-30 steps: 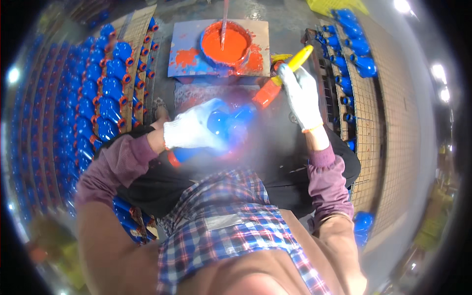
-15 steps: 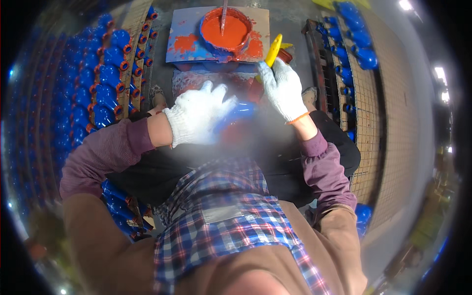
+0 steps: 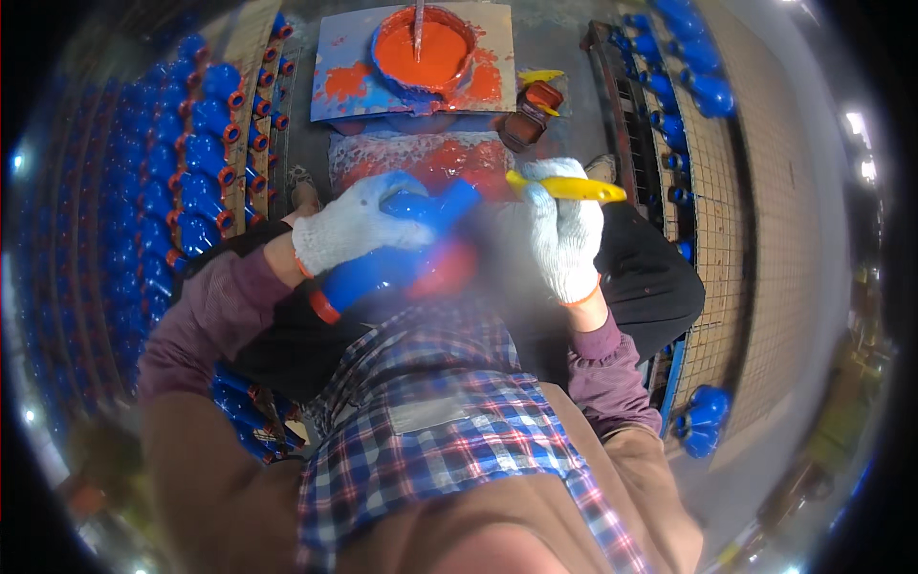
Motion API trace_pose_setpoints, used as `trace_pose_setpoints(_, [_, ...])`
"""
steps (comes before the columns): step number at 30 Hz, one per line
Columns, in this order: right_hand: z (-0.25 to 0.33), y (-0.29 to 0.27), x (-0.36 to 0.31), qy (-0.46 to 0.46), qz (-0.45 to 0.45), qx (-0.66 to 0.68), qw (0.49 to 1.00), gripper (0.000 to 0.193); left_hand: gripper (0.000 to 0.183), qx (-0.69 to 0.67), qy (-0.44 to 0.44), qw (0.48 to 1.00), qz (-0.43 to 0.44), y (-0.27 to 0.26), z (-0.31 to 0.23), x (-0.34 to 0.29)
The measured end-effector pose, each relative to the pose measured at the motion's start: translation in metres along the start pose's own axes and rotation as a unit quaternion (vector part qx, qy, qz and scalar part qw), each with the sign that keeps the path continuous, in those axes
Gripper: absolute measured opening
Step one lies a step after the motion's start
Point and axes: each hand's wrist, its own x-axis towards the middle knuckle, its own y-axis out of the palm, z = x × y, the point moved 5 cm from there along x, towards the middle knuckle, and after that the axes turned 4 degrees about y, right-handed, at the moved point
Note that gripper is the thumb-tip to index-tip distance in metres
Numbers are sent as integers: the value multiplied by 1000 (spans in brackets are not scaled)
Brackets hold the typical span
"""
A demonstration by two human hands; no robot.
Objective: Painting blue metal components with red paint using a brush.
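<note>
My left hand [image 3: 359,225], in a white knit glove, is wrapped over a glossy blue fitting [image 3: 373,271] above my lap. One end of the fitting is ringed in red; a red round area on its right is blurred. My right hand [image 3: 564,234], gloved too, is closed around a tool with a yellow handle [image 3: 583,188], held to the right of the fitting and apart from it. The handle lies nearly level; the tool's working end is too blurred to make out.
Ahead stands a paint-smeared board [image 3: 339,86] bearing a bucket of orange-red paint [image 3: 421,53] with a stick in it. Beside it is a small reddish container [image 3: 526,124] with yellow-handled items. Racks of blue fittings [image 3: 206,153] line the left, with more fittings [image 3: 708,96] on the right.
My right hand has come back from beside the board with the yellow-handled tool, now turned level. My left hand, fingers spread before, has closed over the blue fitting, which is now tilted.
</note>
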Motion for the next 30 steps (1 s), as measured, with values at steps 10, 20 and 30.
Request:
trace_pose_setpoints(10, [-21,-5,-21,147,-76,135,977,22,52,-719,-73,681,-119,55,73,-27])
trace_pose_setpoints(20, [-48,11,-27,239,-95,233,938,23,58,-851,145,468,187,70,-7,-11])
trace_pose_setpoints(30, [28,-46,-7,147,-83,130,977,22,125,-206,171,963,-40,-13,5,-26])
